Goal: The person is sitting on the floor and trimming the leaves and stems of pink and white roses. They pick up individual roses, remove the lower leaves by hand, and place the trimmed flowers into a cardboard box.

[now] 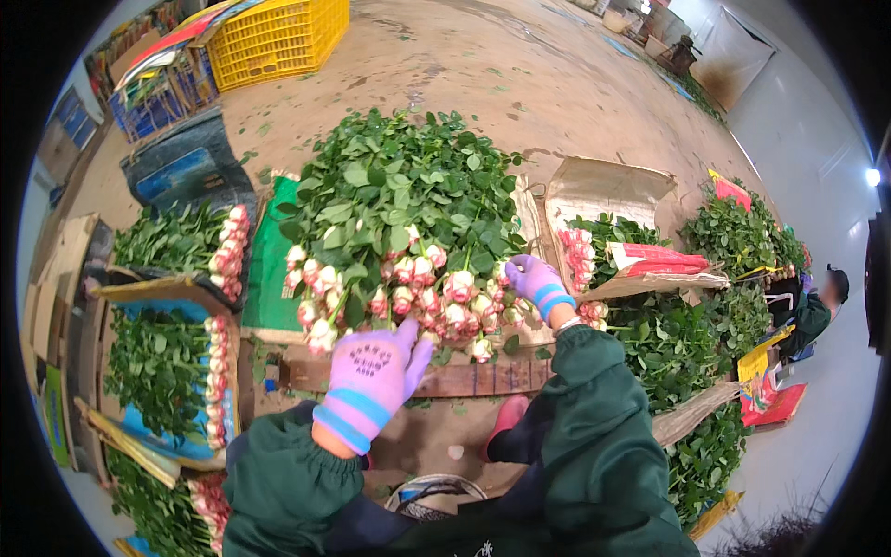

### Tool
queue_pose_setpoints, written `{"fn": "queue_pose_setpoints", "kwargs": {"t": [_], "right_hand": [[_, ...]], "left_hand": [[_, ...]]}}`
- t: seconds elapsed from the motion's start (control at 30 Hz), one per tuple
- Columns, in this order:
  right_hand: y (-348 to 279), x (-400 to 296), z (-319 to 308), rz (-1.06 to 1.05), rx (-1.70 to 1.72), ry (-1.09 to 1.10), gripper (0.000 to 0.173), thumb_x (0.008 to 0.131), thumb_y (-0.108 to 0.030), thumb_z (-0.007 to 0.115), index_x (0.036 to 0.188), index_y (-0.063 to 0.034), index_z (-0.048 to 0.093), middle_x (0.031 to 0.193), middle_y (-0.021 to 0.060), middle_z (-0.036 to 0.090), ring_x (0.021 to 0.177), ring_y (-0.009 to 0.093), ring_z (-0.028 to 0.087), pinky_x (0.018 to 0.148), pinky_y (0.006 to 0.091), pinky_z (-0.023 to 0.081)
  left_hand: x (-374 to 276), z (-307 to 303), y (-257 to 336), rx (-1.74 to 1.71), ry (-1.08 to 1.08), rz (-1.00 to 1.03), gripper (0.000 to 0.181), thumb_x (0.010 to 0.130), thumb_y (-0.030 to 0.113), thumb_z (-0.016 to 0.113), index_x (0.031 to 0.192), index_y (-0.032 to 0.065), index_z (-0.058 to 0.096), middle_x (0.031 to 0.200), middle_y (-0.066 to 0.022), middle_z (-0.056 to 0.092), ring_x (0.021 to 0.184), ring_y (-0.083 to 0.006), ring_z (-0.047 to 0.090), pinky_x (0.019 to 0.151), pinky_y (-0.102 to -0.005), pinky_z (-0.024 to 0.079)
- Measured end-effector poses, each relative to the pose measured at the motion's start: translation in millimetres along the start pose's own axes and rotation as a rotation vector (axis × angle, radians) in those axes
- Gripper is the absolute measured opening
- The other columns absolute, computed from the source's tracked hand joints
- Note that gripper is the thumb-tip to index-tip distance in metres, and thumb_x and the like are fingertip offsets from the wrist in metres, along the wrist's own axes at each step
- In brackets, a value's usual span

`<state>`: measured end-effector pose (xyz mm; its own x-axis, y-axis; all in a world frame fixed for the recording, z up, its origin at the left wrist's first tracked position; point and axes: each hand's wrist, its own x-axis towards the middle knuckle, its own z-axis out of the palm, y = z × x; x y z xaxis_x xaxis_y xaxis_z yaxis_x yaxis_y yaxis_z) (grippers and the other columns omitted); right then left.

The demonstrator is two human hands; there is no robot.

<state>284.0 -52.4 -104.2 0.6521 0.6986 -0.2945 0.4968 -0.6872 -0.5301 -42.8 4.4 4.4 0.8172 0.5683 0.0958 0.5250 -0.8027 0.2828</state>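
A large pile of cut roses with pink-and-white heads point(456, 285) and green leafy stems point(418, 167) lies before me, heads towards me. My left hand point(372, 365), in a purple knitted glove with blue bands, reaches to the near edge of the heads. Its thumb and forefinger are apart, with no stem visible between them. At the right side of the pile, my right hand point(534, 282), gloved alike, has its fingertips against a rose head point(500, 272). Whether it grips that rose is hidden. Beneath the pile, a green sheet point(271, 257) shows on the left.
Rows of bundled roses in wraps stand on the left point(156, 376) and right point(661, 334). A marked wooden board point(480, 379) crosses the near edge. Below sits a bucket point(435, 491). Beyond are a yellow crate point(278, 42) and a blue crate point(163, 104). A person point(811, 317) sits far right.
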Motion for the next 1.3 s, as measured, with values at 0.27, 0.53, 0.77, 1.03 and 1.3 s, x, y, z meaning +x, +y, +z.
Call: {"fn": "queue_pose_setpoints", "kwargs": {"t": [0.27, 0.53, 0.77, 1.03, 1.3], "right_hand": [[-51.1, 79.1, 68.7, 0.165, -0.245, -0.100, 0.076, 0.080, -0.064, 0.060, 0.123, -0.0010, 0.060, 0.114, 0.0194, 0.066, 0.111, 0.032, 0.062, 0.095, 0.0407, 0.047], [-21.8, 113.6, 31.8, 0.207, 0.848, -0.100, 0.042, 0.080, -0.033, 0.077, 0.097, 0.0036, 0.063, 0.073, 0.0086, 0.066, 0.054, 0.016, 0.060, 0.050, 0.0298, 0.048], [-64.7, 29.3, -61.6, -0.082, 0.844, -0.062, 0.035, 0.087, -0.039, 0.070, 0.099, -0.0071, 0.063, 0.062, -0.0004, 0.061, 0.042, 0.004, 0.045, 0.041, 0.0182, 0.034], [-92.5, -109.9, -40.9, -0.115, 1.087, -0.179, 0.032, 0.093, -0.038, 0.062, 0.090, -0.0054, 0.064, 0.064, 0.0018, 0.063, 0.041, 0.004, 0.048, 0.040, 0.0168, 0.036], [-83.1, -121.5, -11.3, -0.028, 1.521, -0.245, 0.032, 0.096, -0.036, 0.058, 0.089, -0.0051, 0.065, 0.070, 0.0005, 0.064, 0.050, 0.004, 0.053, 0.046, 0.0180, 0.040]], "left_hand": [[34.3, 27.5, -10.5, 0.060, -0.198, -0.043, 0.029, 0.094, 0.038, 0.051, 0.097, 0.0105, 0.058, 0.065, -0.0123, 0.063, 0.062, -0.0316, 0.062, 0.062, -0.0440, 0.047], [44.5, 34.0, -19.9, 0.050, -0.212, -0.036, 0.027, 0.094, 0.036, 0.051, 0.098, 0.0107, 0.058, 0.065, -0.0118, 0.063, 0.062, -0.0314, 0.063, 0.062, -0.0436, 0.046], [31.8, 29.1, -5.7, 0.007, -0.208, 0.031, 0.028, 0.093, 0.035, 0.050, 0.101, 0.0097, 0.059, 0.068, -0.0117, 0.064, 0.065, -0.0323, 0.063, 0.062, -0.0446, 0.046], [7.2, 29.1, 12.8, -0.039, -0.203, 0.093, 0.033, 0.094, 0.036, 0.050, 0.103, 0.0069, 0.061, 0.070, -0.0134, 0.065, 0.068, -0.0333, 0.064, 0.064, -0.0451, 0.048], [1.9, 30.7, 18.5, -0.107, -0.285, 0.127, 0.045, 0.095, 0.040, 0.047, 0.118, 0.0033, 0.058, 0.071, -0.0137, 0.065, 0.070, -0.0322, 0.064, 0.067, -0.0438, 0.048]]}}
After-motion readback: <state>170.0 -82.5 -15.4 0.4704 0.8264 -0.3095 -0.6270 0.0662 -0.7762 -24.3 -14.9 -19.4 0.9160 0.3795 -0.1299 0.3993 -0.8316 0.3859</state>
